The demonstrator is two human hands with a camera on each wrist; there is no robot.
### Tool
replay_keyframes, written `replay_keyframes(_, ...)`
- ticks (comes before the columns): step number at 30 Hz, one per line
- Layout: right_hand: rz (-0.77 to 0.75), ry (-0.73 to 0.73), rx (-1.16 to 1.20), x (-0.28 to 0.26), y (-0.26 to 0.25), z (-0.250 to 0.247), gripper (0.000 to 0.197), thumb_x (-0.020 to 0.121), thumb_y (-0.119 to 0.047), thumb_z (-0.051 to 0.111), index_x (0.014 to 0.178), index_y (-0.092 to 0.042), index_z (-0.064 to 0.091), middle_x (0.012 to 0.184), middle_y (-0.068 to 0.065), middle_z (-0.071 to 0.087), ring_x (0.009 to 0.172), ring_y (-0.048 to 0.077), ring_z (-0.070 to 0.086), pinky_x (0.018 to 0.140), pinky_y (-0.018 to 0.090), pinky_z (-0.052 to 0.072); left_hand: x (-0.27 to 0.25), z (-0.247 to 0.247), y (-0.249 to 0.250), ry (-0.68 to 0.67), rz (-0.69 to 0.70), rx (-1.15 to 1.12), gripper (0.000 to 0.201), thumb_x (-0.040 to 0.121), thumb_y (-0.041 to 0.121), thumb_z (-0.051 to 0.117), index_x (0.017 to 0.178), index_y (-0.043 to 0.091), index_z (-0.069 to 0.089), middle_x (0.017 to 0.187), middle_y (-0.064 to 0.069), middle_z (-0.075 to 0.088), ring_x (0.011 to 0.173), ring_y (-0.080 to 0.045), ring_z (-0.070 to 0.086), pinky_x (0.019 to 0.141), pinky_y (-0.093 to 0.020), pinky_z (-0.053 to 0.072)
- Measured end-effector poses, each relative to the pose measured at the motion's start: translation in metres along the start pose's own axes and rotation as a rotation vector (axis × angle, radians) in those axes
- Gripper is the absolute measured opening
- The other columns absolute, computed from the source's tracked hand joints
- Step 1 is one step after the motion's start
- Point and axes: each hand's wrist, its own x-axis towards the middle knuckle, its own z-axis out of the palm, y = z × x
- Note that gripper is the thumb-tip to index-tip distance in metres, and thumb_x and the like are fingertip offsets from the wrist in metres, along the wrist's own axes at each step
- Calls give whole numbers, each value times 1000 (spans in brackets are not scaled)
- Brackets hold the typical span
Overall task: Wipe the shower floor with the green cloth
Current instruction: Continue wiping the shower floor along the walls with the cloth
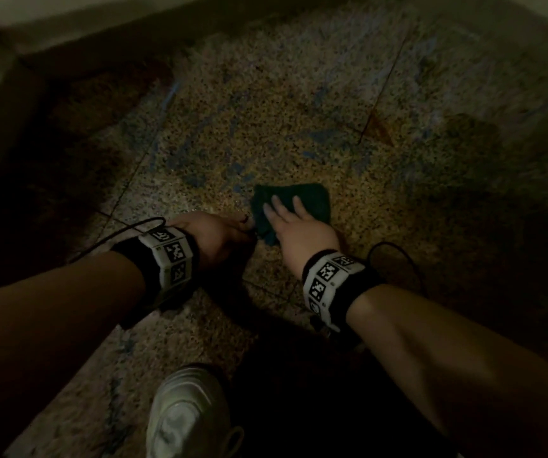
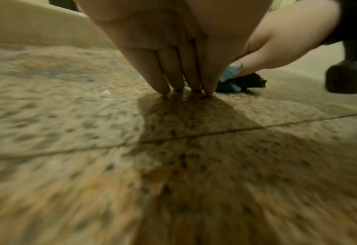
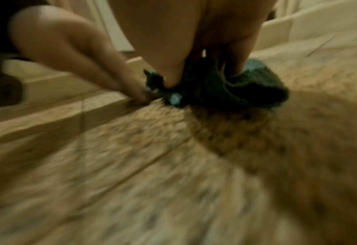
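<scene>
The dark green cloth (image 1: 309,198) lies bunched on the speckled shower floor (image 1: 266,104), which carries blue smears. My right hand (image 1: 286,209) lies on top of the cloth with straight fingers pressing it down; the right wrist view shows the cloth (image 3: 246,89) bulging up between those fingers (image 3: 234,66). My left hand (image 1: 233,226) is just left of the cloth. Its straight fingertips (image 2: 164,89) stand on the bare floor (image 2: 194,126), next to the cloth's (image 2: 234,86) near corner. Whether they touch the cloth I cannot tell.
A pale raised curb (image 1: 77,31) runs along the far left and top of the floor. My white shoe (image 1: 183,418) stands on the floor below my arms. Thin black cables (image 1: 398,256) trail from both wristbands. Dark joint lines (image 1: 388,67) cross the floor.
</scene>
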Motion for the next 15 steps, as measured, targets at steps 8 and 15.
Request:
replay_keyframes(8,58,38,6,38,5,-43,74,97,9,27,151,-28,-7,158,-9,-15,146,24,-7,111,39,27,-2,-3,7,-70,-22,-26,48,103,30,29,149,32,18,157,14,0,144,-4,3,111,-20,15)
replay_keyframes(15,44,-24,-30,29,-16,-36,73,95,10,24,151,-23,-9,158,-5,-15,146,29,-7,110,38,29,-8,5,-1,-53,-14,-25,47,102,30,30,148,36,19,157,15,2,144,-4,6,114,-25,20)
